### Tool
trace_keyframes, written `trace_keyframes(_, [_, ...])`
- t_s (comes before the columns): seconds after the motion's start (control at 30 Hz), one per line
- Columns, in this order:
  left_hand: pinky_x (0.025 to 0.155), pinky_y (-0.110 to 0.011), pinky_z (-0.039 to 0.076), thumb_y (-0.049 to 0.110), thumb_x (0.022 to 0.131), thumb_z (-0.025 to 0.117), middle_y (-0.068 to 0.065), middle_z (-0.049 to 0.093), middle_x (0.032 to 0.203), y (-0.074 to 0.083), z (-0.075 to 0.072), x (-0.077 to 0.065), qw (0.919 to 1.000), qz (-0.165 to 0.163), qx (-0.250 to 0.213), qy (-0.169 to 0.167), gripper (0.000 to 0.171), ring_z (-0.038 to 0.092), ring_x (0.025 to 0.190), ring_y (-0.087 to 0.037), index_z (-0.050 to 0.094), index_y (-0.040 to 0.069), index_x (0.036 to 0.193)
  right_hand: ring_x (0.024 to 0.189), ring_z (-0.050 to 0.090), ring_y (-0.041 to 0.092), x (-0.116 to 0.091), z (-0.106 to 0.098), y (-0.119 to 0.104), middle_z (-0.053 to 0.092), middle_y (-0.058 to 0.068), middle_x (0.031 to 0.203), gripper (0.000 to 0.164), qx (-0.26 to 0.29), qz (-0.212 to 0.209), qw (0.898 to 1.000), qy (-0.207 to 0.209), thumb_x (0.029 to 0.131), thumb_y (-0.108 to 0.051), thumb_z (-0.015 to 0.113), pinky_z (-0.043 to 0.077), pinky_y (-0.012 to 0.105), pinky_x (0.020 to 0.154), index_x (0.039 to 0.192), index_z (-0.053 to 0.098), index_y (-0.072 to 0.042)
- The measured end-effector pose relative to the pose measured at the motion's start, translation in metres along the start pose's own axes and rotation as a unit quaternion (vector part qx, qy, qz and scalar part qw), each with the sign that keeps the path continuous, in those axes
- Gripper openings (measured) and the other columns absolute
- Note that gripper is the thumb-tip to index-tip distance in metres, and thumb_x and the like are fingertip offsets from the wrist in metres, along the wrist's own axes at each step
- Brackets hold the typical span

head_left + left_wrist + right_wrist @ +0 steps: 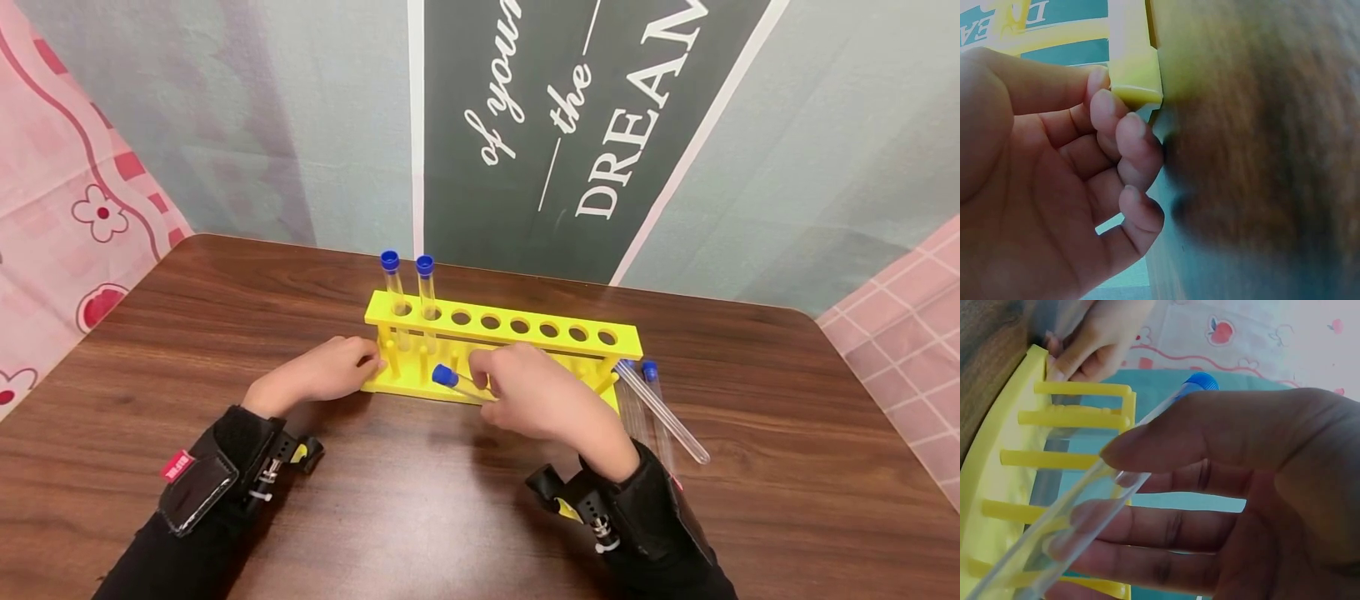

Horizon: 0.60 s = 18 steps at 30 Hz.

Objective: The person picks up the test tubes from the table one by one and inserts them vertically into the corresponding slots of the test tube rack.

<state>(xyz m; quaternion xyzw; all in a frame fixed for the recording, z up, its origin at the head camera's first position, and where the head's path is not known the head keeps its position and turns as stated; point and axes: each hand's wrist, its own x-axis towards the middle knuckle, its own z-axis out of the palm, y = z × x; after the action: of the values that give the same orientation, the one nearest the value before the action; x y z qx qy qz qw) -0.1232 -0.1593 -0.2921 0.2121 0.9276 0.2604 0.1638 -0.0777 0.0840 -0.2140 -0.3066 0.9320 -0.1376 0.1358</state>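
Observation:
A yellow test tube rack [476, 320] stands on the table. Two clear test tubes with blue caps, the outer tube [389, 262] and its neighbour [425, 267], stand upright in its leftmost holes. My left hand [326, 371] grips the rack's left end; thumb and fingertips meet at the yellow base corner [1138, 84] in the left wrist view. In front of the rack, my right hand [536, 392] pinches another test tube [1100, 487] between thumb and fingers. That tube slants, its blue cap [446, 376] pointing up and left.
Several loose test tubes [667, 417] lie on the brown table [420, 500] by the rack's right end, partly behind the right forearm. A printed cloth [352, 125] hangs behind the table, with pink cloth [67, 167] at the left.

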Motion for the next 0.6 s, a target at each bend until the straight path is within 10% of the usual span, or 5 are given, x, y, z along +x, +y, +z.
trace_keyframes(0.6, [0.054,-0.027,0.032,0.012,0.095,0.044,-0.002,0.039,0.06,-0.001,0.0,0.0,1.0,0.005,0.0,-0.002,0.025,0.035,0.051,-0.013,0.05,0.006,0.072,0.062,0.044,0.014,-0.01,-0.014,0.015,0.046,-0.003,0.063,0.013,0.047,-0.029,0.998,0.029,0.074,0.002,0.062,0.039,0.026,0.058,0.081,0.055,-0.007])
